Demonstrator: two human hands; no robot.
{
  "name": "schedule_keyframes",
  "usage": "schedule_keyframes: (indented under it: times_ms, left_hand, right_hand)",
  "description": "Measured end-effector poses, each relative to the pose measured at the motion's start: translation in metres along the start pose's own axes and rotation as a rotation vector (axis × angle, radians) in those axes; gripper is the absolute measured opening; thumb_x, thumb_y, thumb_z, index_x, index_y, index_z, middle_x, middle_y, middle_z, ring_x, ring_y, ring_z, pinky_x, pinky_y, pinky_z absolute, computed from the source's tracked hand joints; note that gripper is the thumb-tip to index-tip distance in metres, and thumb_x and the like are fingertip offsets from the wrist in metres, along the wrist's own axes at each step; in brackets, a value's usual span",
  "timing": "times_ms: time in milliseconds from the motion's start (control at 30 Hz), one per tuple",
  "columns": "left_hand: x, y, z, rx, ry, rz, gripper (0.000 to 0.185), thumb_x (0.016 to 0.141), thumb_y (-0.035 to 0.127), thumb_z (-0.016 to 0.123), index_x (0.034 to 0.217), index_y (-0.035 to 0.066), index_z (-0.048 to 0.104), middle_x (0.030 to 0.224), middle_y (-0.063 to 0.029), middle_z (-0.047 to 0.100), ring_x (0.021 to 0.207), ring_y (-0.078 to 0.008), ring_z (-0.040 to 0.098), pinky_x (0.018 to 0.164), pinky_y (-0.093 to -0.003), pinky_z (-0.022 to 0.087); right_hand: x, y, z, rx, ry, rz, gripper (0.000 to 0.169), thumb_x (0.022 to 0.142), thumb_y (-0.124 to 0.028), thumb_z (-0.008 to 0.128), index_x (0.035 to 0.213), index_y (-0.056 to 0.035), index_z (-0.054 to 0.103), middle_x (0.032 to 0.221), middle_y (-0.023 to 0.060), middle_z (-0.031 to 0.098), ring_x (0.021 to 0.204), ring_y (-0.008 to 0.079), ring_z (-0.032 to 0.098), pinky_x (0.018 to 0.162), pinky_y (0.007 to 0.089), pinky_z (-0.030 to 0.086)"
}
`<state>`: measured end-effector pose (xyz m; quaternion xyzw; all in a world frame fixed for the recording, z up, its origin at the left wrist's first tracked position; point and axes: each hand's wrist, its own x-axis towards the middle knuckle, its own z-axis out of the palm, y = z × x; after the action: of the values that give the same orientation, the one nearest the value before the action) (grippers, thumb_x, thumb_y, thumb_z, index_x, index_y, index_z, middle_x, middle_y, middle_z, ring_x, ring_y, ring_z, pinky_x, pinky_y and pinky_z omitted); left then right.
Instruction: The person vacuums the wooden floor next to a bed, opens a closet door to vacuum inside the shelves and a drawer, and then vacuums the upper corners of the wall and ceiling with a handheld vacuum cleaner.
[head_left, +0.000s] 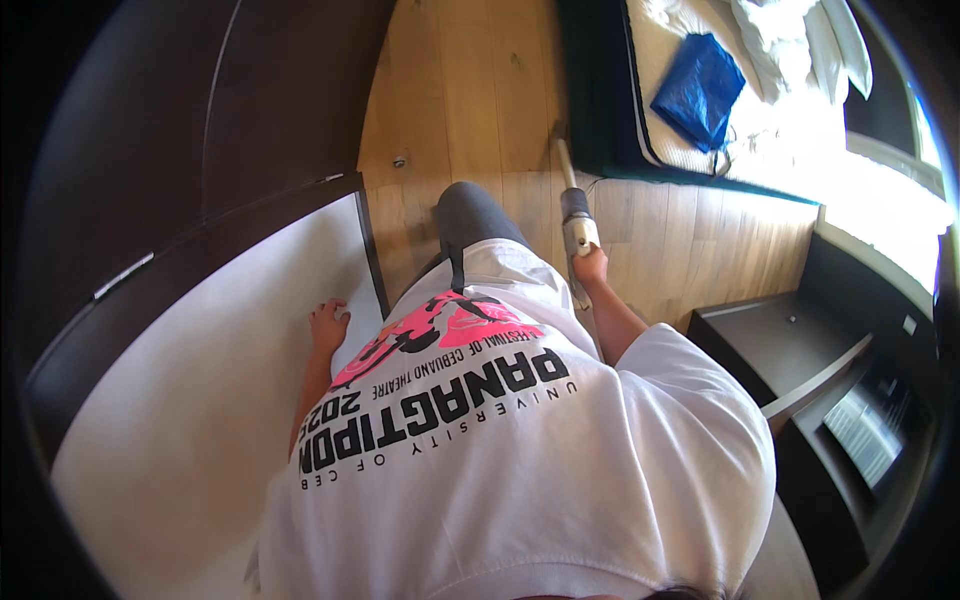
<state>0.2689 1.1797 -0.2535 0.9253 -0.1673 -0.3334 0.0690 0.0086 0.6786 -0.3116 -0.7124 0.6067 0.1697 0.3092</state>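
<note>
My right hand (591, 266) grips the handle of a stick vacuum cleaner (579, 225), whose body is light-coloured with a dark grey section. Its pale tube slants away over the wooden floor (472, 82) to a dark, blurred head beside the bed base (596, 90). My left hand (328, 326) hangs at my other side with fingers apart and slightly curled, holding nothing. Behind it is a white panel (225, 360); whether the fingertips touch it I cannot tell.
A blue plastic bag (701, 94) lies on the mattress (652, 139) near white bedding (787, 52). Tall dark cabinet doors (292, 82) line the left. A small round fitting (399, 161) sits on the floor. Dark furniture (780, 337) stands at right, below a bright window.
</note>
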Motion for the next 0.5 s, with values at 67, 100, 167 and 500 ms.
schedule_keyframes:
  times_ms: [67,100,167,500]
  left_hand:
    - [0.023,0.012,-0.027,-0.021,0.004,0.077,0.025,0.074,0.019,0.064,0.098,0.015,0.059,0.092,-0.0087,0.060,0.095,-0.0251,0.054,0.088,-0.0391,0.035]
    - [0.031,0.016,-0.041,-0.031,0.002,0.113,0.025,0.074,0.018,0.064,0.099,0.015,0.059,0.093,-0.0084,0.060,0.096,-0.0247,0.054,0.088,-0.0386,0.035]
    - [0.041,0.011,-0.054,-0.148,0.035,0.149,0.024,0.075,0.017,0.063,0.099,0.015,0.059,0.095,-0.0078,0.061,0.096,-0.0240,0.055,0.088,-0.0383,0.035]
    - [0.021,-0.004,-0.043,0.046,-0.194,-0.056,0.025,0.075,0.020,0.064,0.099,0.016,0.060,0.095,-0.0082,0.061,0.093,-0.0245,0.057,0.086,-0.0410,0.038]
  right_hand:
    - [-0.018,0.000,0.006,-0.029,-0.078,-0.070,0.042,0.069,-0.018,0.057,0.108,-0.0048,0.062,0.095,0.0241,0.063,0.095,0.0386,0.060,0.083,0.0438,0.048]
    - [-0.028,-0.002,0.010,-0.043,-0.119,-0.106,0.041,0.069,-0.018,0.057,0.108,-0.0050,0.062,0.094,0.0241,0.064,0.094,0.0387,0.060,0.082,0.0439,0.048]
    - [-0.043,-0.010,0.011,-0.103,-0.163,-0.081,0.046,0.070,-0.020,0.058,0.116,-0.0098,0.060,0.098,0.0224,0.064,0.095,0.0381,0.060,0.084,0.0438,0.048]
    - [-0.055,0.003,0.027,0.077,0.045,0.204,0.047,0.069,-0.016,0.060,0.115,-0.0049,0.059,0.098,0.0223,0.064,0.093,0.0358,0.062,0.082,0.0424,0.049]
